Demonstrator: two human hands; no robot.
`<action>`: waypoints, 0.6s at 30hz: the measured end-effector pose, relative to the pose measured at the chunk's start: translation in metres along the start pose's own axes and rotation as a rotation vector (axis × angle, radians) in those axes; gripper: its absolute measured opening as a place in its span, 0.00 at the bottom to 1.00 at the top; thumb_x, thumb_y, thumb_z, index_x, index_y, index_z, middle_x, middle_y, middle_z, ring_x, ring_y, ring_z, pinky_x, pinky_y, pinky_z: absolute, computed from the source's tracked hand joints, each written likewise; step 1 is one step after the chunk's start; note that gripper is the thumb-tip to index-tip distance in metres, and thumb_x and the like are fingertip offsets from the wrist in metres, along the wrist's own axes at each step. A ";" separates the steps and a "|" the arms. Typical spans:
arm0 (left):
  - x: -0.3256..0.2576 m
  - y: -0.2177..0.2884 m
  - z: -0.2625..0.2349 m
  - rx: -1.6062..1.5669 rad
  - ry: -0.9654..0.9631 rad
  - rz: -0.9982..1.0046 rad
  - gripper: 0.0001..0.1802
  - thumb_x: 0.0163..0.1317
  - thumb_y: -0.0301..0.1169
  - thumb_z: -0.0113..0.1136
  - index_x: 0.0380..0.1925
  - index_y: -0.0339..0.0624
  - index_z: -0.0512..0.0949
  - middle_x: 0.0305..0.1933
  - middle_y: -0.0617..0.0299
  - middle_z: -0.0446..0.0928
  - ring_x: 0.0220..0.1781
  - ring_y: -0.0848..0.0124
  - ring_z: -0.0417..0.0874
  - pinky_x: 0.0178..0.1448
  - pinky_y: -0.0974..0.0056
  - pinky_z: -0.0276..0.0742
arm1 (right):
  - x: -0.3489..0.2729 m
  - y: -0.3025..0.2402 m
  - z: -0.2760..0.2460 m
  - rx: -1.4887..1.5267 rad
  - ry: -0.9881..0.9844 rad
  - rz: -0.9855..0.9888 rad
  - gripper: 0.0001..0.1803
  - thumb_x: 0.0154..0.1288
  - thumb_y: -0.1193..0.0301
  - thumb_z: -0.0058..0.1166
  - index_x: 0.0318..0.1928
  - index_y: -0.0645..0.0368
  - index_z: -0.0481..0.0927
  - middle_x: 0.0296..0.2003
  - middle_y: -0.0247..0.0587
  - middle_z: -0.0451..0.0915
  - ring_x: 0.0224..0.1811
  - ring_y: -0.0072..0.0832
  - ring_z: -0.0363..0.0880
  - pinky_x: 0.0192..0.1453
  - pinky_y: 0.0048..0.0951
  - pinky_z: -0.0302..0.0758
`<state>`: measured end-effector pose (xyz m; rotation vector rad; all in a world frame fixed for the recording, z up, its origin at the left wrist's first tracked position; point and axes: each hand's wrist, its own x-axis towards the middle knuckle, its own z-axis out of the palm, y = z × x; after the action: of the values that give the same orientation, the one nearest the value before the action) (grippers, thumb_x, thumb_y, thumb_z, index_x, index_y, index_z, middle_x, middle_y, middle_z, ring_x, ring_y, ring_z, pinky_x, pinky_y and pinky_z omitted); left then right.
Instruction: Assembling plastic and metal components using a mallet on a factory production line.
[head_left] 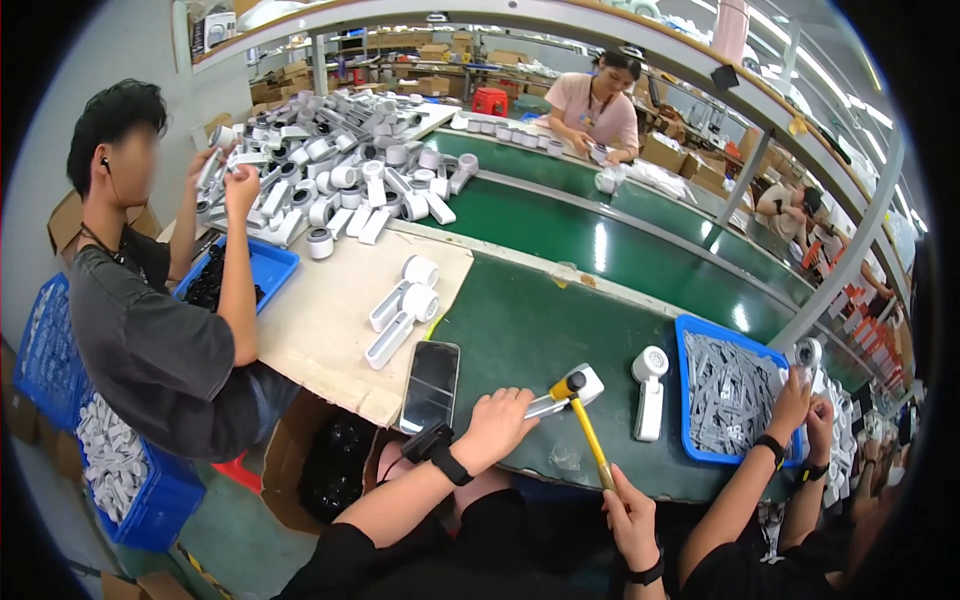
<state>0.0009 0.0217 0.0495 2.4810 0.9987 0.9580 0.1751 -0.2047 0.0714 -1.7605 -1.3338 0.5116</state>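
My left hand presses a white handheld device with a rounded head and flat handle down on the green tabletop. Its fingers are closed on the handle end. In my right hand is a small hammer with a yellow handle, gripped low down. The hammer's black-and-yellow head lies over the device; whether they touch I cannot tell. A similar device with a round head lies to the right. Three more devices lie on the cardboard sheet to the left.
A phone lies left of my left hand. Right stands a blue tray of grey strips, with a co-worker's hands beside it. Far left, another co-worker handles parts by a large device pile. A green conveyor runs behind.
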 end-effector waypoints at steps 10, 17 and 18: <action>0.014 -0.120 -0.089 0.172 0.189 -0.269 0.16 0.57 0.31 0.68 0.40 0.31 0.78 0.43 0.37 0.79 0.48 0.39 0.79 0.52 0.46 0.75 | 0.003 0.040 -0.038 -0.310 0.501 0.059 0.26 0.71 0.79 0.50 0.69 0.63 0.69 0.29 0.45 0.74 0.28 0.26 0.72 0.36 0.28 0.72; 0.030 -0.170 -0.094 0.379 0.194 -0.412 0.20 0.50 0.31 0.70 0.42 0.32 0.79 0.43 0.41 0.80 0.50 0.46 0.79 0.54 0.49 0.77 | -0.004 0.058 -0.038 -0.367 0.473 0.245 0.25 0.68 0.76 0.55 0.66 0.58 0.73 0.34 0.59 0.80 0.36 0.55 0.80 0.40 0.47 0.75; 0.035 -0.163 -0.088 0.375 0.192 -0.402 0.20 0.50 0.31 0.70 0.42 0.32 0.79 0.43 0.41 0.80 0.50 0.46 0.79 0.54 0.49 0.77 | -0.004 0.061 -0.033 -0.332 0.457 0.242 0.25 0.68 0.76 0.56 0.66 0.58 0.73 0.34 0.59 0.80 0.36 0.55 0.80 0.40 0.46 0.75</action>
<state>-0.1210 0.1649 0.0508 2.3449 1.8024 0.9547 0.2334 -0.2258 0.0399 -2.1641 -0.9238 -0.0007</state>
